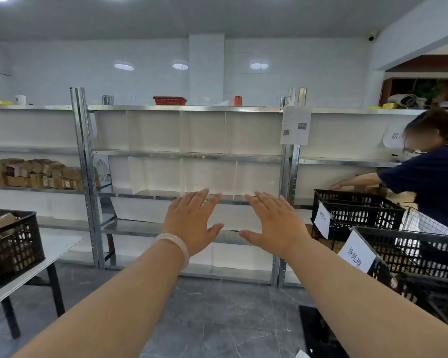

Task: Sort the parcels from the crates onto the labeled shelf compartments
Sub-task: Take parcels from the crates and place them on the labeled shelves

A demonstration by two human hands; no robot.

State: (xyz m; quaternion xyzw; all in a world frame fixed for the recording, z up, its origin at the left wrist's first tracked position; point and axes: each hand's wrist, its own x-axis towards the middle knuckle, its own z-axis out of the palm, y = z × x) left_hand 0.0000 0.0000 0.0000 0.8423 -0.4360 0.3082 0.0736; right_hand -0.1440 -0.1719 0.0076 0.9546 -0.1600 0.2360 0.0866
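Note:
Both my arms stretch forward in mid-air, palms down. My left hand [192, 221], with a pale bangle on the wrist, and my right hand [274, 221] have straight spread fingers and hold nothing. Ahead stands a metal shelf unit [186, 108] with white-walled compartments. A black crate [13, 244] with brown parcels sits on a white table at the left. Black crates with paper labels [409, 251] stand at the right. Brown parcels [36, 174] lie piled on the left shelf.
A person in a dark top [429, 182] leans over the right shelf beside the crates. A red basket [170, 100] sits on the top shelf. A white table [36, 264] juts in at the left. Grey floor lies between me and the shelves.

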